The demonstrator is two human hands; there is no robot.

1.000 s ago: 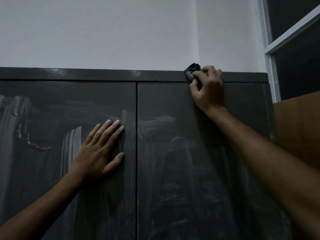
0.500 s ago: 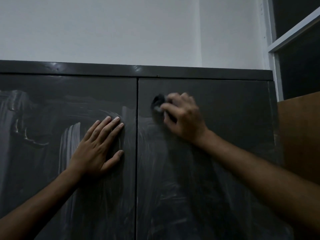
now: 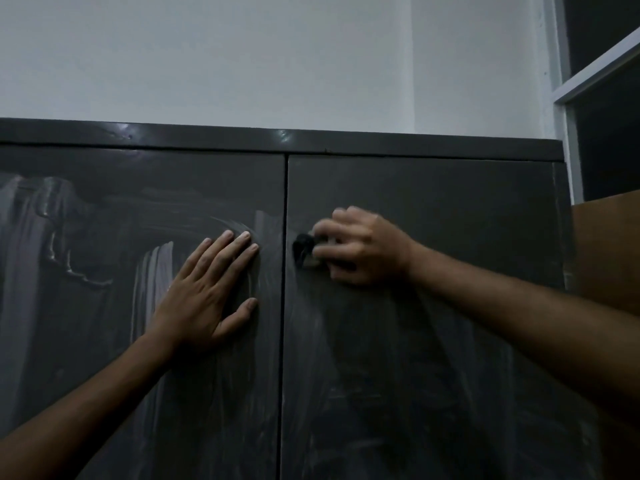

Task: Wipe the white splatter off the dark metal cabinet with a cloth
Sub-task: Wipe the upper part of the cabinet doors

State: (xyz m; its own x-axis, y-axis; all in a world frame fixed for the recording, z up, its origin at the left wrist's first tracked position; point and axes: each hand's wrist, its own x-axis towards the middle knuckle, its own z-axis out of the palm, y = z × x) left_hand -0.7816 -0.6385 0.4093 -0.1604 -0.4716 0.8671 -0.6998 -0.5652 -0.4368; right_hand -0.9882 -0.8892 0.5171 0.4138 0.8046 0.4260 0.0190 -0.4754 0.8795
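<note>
The dark metal cabinet [image 3: 433,341] is viewed from the front, with two closed doors meeting at a central seam. A small dark cloth [image 3: 303,247] is bunched in the right hand [image 3: 363,247], whose fingers are curled tight around it, and is pressed against the right door just beside the seam, in its upper part. The hand is blurred, so the exact grip cannot be made out. The left hand [image 3: 207,292] is laid flat and open on the left door, fingers spread, holding nothing.

The white splatter [image 3: 152,282] is found smeared rather than removed: pale streaks and swirls are seen across much of the left door, heaviest towards its left edge, and a fainter haze is seen over the lower right door. The strip above the cloth appears cleaner.

Risks are judged as follows. Residue is likely to be spread further if the small cloth is already loaded. The patch under the left palm may be missed or re-marked. The seam may be left holding residue if it is skipped.
</note>
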